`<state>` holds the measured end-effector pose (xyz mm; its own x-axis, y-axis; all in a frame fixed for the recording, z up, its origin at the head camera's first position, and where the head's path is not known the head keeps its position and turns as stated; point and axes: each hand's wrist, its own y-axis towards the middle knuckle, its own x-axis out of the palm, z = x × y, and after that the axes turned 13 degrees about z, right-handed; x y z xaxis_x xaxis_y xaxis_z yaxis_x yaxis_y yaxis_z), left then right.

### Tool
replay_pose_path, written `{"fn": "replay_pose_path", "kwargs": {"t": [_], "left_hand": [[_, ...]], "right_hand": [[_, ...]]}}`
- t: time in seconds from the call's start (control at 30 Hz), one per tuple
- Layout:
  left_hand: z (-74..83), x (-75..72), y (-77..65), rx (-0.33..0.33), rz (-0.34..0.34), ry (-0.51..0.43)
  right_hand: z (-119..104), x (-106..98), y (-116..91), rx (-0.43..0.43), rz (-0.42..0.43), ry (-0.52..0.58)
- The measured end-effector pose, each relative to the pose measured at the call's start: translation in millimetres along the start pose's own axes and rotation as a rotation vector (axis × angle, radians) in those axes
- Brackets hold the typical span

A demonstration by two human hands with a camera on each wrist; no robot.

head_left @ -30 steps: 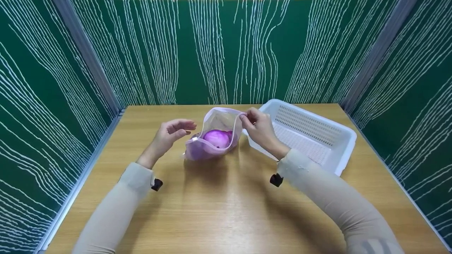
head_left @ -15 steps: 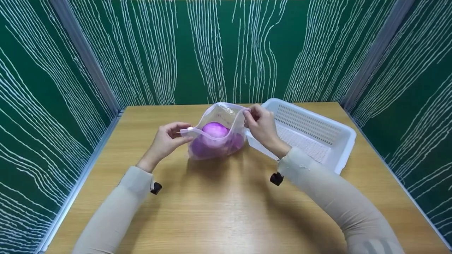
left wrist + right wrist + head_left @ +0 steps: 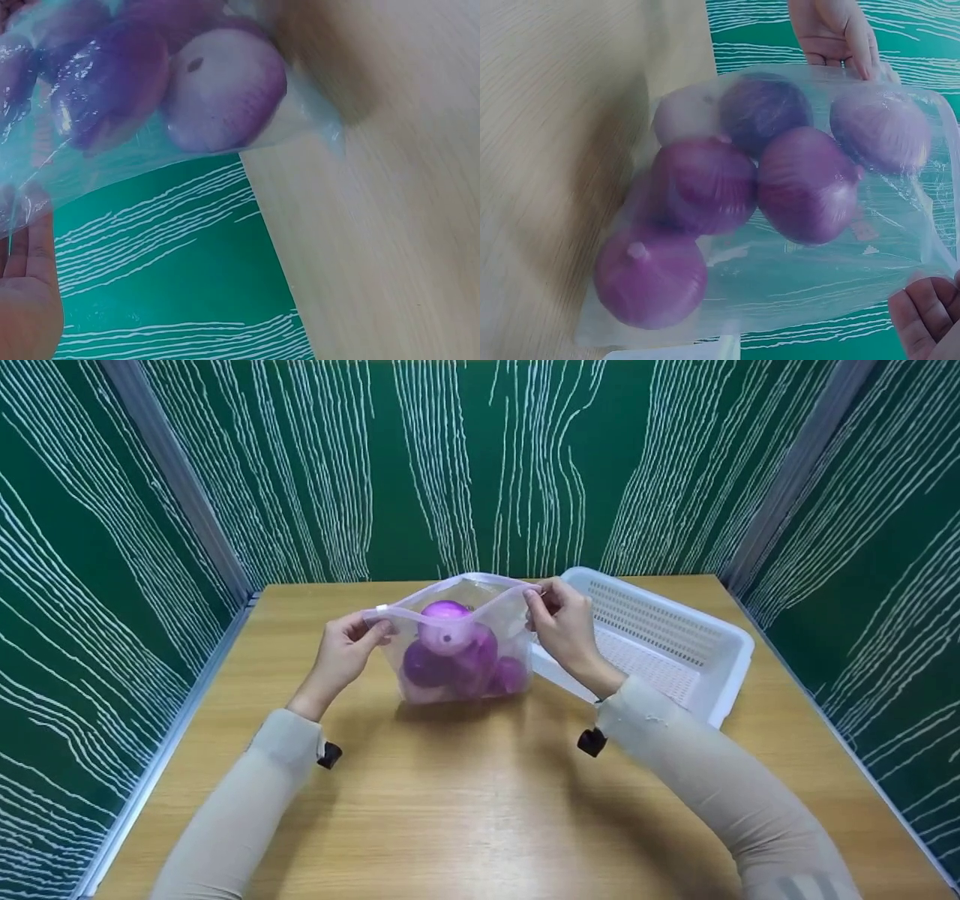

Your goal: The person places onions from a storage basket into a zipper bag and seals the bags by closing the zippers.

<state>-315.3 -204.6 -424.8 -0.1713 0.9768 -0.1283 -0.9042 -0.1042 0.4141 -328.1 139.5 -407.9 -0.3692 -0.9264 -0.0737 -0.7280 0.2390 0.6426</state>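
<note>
A translucent slider zip bag (image 3: 465, 690) with a pale pink rim stands upright at the middle of the table, its mouth parted. Several purple onions (image 3: 709, 184) fill it, one onion (image 3: 445, 622) sitting high near the mouth. My left hand (image 3: 345, 649) pinches the left end of the rim, close by the white slider (image 3: 382, 607). At the opposite corner my right hand (image 3: 562, 619) pinches the rim between thumb and fingers. In the left wrist view a pale onion (image 3: 225, 90) shows through the plastic, and the left hand (image 3: 30, 292) is partly cut off.
Behind the right forearm, a white perforated basket (image 3: 739, 660) stands on the wooden table (image 3: 465, 810). Green walls (image 3: 300, 472) with white wavy lines enclose the table at the back and sides.
My left hand has come from beside the bag to pinch its left corner. The rim has risen and been drawn wider, so the bag stands taller and its front shows the onions.
</note>
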Motion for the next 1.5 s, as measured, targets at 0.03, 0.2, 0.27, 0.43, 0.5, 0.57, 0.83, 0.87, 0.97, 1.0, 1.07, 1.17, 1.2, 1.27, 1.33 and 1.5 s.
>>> {"fn": "replay_pose_path", "kwargs": {"t": [0.03,0.2,0.27,0.43,0.5,0.57,0.83,0.87,0.97,1.0,1.07,1.17,1.2,1.27,1.33,1.5], "left_hand": [[0.1,-0.3,0.3,0.000,0.002,0.006],[1.1,-0.3,1.0,0.005,0.003,-0.002],[1.7,0.5,1.7,0.007,0.005,-0.013],[2.3,1.9,6.0,0.008,0.037,-0.032],[3.1,1.5,7.9,0.003,0.051,-0.036],[3.8,0.5,9.7,-0.001,0.060,-0.038],[1.3,-0.7,15.0,-0.020,0.076,-0.097],[1.0,-0.5,15.3,-0.028,0.082,-0.110],[0.9,0.6,15.6,-0.062,0.101,-0.134],[1.0,1.3,15.5,-0.072,0.106,-0.143],[1.2,3.4,15.6,-0.082,0.116,-0.156],[1.6,7.0,15.8,-0.071,0.138,-0.169],[1.7,8.2,15.8,-0.060,0.147,-0.168],[2.6,10.8,15.5,-0.034,0.166,-0.153],[3.6,13.3,15.1,-0.003,0.189,-0.129],[6.5,18.2,16.5,0.059,0.241,-0.125]], "right_hand": [[0.6,-1.2,0.2,-0.006,0.007,0.001],[6.8,-7.5,2.7,-0.064,0.027,-0.002],[8.8,-10.5,3.2,-0.083,0.023,0.000],[10.4,-19.7,3.1,-0.119,-0.040,0.018],[11.0,-23.9,3.4,-0.148,-0.078,0.028],[12.0,-28.2,4.3,-0.184,-0.117,0.039],[14.4,-42.1,7.8,-0.191,-0.249,0.054],[14.7,-43.2,8.0,-0.178,-0.259,0.043],[14.8,-45.6,8.7,-0.128,-0.267,0.003],[14.8,-46.1,9.1,-0.107,-0.265,-0.011],[14.8,-46.2,10.0,-0.070,-0.253,-0.039],[13.9,-44.2,12.3,-0.060,-0.220,-0.085],[13.5,-43.4,13.1,-0.067,-0.209,-0.100],[12.4,-42.0,14.2,-0.090,-0.189,-0.127],[11.0,-41.0,15.0,-0.104,-0.174,-0.150],[8.5,-39.3,15.8,-0.107,-0.160,-0.184]]}}
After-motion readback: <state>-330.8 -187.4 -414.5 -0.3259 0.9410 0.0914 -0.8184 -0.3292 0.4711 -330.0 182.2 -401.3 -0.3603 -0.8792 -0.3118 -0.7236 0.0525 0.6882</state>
